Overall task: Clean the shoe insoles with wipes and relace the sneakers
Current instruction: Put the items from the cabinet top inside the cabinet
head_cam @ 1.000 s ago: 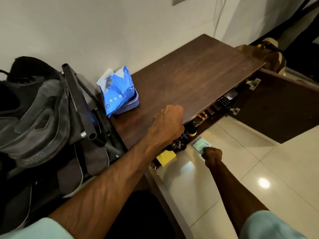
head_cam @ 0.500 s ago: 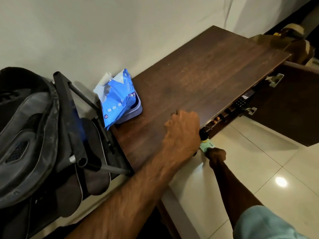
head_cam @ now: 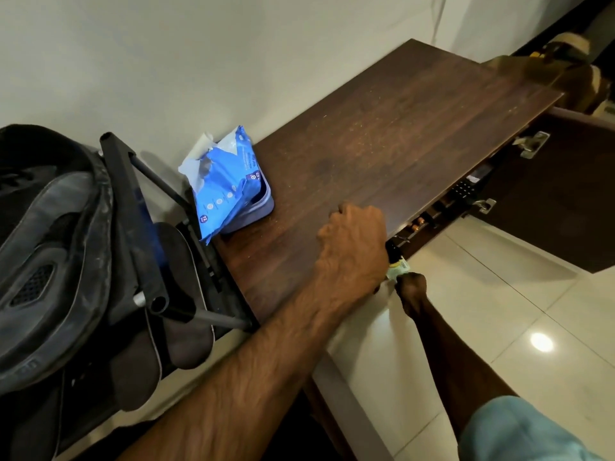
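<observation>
A blue pack of wipes (head_cam: 223, 188) leans on a grey-blue box at the back left of the dark wooden table (head_cam: 382, 138). Dark insoles (head_cam: 186, 294) hang on a black rack (head_cam: 133, 227) left of the table, beside a grey-black sneaker (head_cam: 50, 261). My left hand (head_cam: 352, 247) is curled in a fist over the table's front edge; what it grips is hidden. A black bottle (head_cam: 393, 252) shows just under it. My right hand (head_cam: 411, 287), lower down, pinches a small green-and-white packet (head_cam: 397, 269) right below that bottle.
Under the table top an open drawer (head_cam: 442, 211) shows small items and metal handles. A dark cabinet door (head_cam: 565, 194) stands at the right. Glossy white floor tiles (head_cam: 499, 311) lie below. A tan bag (head_cam: 565, 61) sits beyond the table's far end.
My right hand has risen from the floor side with the packet, up to the drawer edge. My left hand now sits on the table's front edge, and less of the drawer's contents shows.
</observation>
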{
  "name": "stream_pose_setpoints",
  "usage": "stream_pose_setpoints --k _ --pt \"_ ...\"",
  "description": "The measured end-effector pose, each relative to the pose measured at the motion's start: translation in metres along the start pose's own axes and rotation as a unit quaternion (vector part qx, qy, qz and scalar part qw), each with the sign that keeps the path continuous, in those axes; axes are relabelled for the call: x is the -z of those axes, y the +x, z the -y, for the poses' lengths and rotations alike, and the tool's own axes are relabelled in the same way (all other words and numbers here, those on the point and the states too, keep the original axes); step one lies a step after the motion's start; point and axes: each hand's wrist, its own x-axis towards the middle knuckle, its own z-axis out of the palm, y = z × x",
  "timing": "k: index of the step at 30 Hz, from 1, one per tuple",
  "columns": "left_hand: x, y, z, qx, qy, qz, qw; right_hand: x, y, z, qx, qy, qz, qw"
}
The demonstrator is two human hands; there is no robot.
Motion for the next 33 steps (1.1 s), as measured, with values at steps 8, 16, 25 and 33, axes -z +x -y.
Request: stream_pose_setpoints --k 8,16,25,33 --pt "0.007 -0.014 0.005 -0.019 -0.021 -0.029 0.999 0.031 -0.101 0.013 0.140 -0.023 -0.030 0.989" --pt "0.028 -0.085 0.017 -0.035 -0.067 -0.052 0.996 0.075 -0.257 0.075 0.320 -0.088 0.085 0.939" --pt "0.045 -0.157 0.039 -0.053 -0.059 -0.043 0.996 0.098 -0.374 0.099 0.378 -0.274 0.255 0.847" --pt "0.032 -0.183 0.062 -0.065 -0.006 -0.009 0.998 0.084 -0.379 0.071 0.421 -0.479 0.227 0.736"
